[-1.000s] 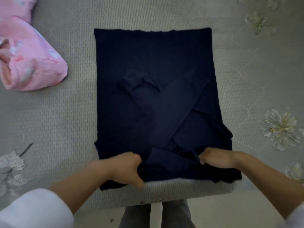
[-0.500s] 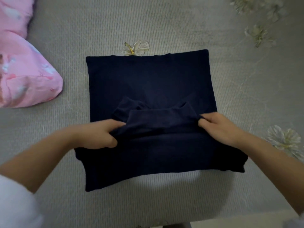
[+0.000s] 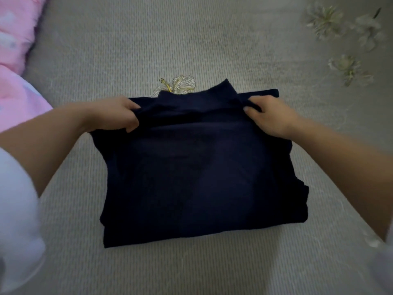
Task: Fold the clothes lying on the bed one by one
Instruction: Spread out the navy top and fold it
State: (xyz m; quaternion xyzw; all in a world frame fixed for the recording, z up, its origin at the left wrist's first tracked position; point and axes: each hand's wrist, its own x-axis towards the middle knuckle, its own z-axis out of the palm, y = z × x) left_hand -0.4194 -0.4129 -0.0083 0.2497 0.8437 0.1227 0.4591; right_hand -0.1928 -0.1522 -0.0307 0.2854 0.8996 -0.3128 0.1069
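A pink cloth (image 3: 17,60) is lying at the left edge, well apart from the folded navy garment (image 3: 202,177) in the middle of the grey bedcover (image 3: 212,39). The left hand (image 3: 119,114) and the right hand (image 3: 270,118) are gripping its far corners with curled fingers. Printed flowers (image 3: 178,85) are showing on the bedcover, one half hidden by the garment.

The folded dark navy knit garment (image 3: 202,177) fills the middle of the grey ribbed bedspread (image 3: 212,39). The left grip (image 3: 114,116) and right grip (image 3: 270,118) clutch its far corners, and the left forearm (image 3: 53,135) and right forearm (image 3: 340,156) flank its sides. Open bedspread runs beyond its far edge, along its near edge and out to the right. A heap of pink patterned fabric (image 3: 12,60) closes the far left, just beside the left forearm.
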